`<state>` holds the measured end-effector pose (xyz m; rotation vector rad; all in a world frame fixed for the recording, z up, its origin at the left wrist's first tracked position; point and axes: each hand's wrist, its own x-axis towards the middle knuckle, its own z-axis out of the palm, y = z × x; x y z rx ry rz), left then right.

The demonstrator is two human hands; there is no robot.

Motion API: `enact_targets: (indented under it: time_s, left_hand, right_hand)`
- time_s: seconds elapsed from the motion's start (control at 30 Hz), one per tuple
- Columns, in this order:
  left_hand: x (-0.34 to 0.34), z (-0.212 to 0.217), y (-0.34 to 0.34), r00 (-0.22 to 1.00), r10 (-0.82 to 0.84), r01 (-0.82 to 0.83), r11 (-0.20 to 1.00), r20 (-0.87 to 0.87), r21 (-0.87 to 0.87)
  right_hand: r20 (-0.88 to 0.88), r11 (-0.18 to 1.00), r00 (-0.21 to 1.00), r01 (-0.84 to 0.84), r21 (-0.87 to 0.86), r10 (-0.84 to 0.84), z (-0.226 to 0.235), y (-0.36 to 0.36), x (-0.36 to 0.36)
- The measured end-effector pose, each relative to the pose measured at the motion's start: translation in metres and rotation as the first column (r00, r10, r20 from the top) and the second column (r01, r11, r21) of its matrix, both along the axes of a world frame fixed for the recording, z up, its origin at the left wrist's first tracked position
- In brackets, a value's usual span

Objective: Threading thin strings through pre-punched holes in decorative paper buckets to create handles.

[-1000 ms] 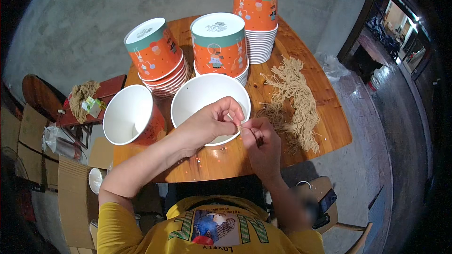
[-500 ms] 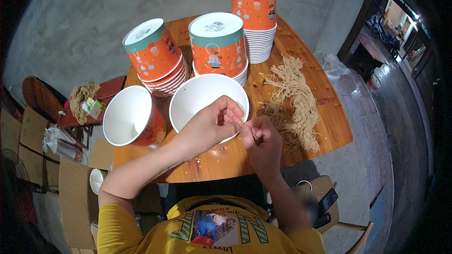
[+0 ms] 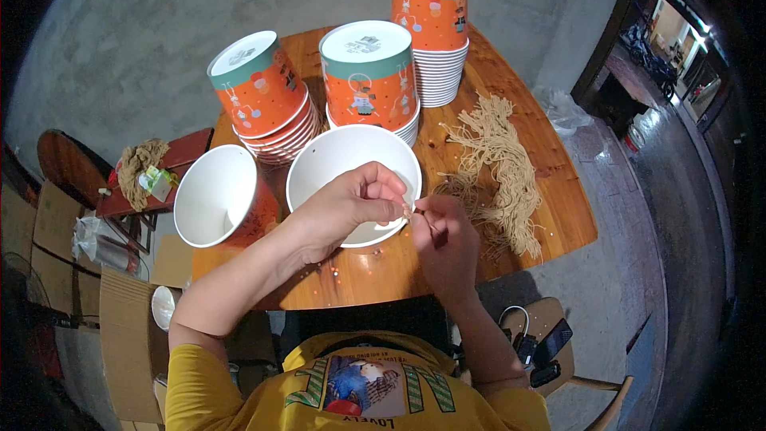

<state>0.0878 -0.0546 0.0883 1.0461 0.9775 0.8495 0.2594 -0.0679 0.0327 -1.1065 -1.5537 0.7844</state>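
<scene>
Over the near rim of a white-lined paper bucket (image 3: 339,152), both my hands meet fingertip to fingertip. My left hand (image 3: 359,203) has thumb and forefinger closed on a thin tan cord (image 3: 408,212), of which only a small tip shows. My right hand (image 3: 444,243) is pinched on the same cord from the other side, its fingers curled. Left of this bucket stands a second open bucket (image 3: 209,195), orange outside, tilted in view. A loose bundle of tan cords (image 3: 507,179) lies to the right of my right hand.
Three upside-down stacks of orange and green buckets stand behind: left (image 3: 259,92), middle (image 3: 369,84) and right (image 3: 431,32). Small pale specks lie on the wooden table (image 3: 359,291) near its front edge. A stool (image 3: 550,319) with a phone (image 3: 553,340) is at lower right.
My fingertips have shifted slightly against each other at the rim, and a little more of the tan cord's tip shows. The buckets and cord bundle have stayed put.
</scene>
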Motion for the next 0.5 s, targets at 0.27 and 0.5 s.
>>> enact_targets:
  time_s: [0.27, 0.5]
  left_hand:
    - [0.0, -0.002, 0.001, 1.0, 0.009, -0.009, 1.0, 0.028, 0.006]
    - [0.003, 0.003, -0.002, 0.999, 0.034, -0.034, 0.999, -0.029, 0.022]
  right_hand:
    - [0.119, 0.956, 0.993, -0.013, 0.294, -0.023, -0.006, 0.002, -0.001]
    - [0.193, 0.937, 0.98, -0.015, 0.348, -0.056, 0.0, 0.004, 0.001]
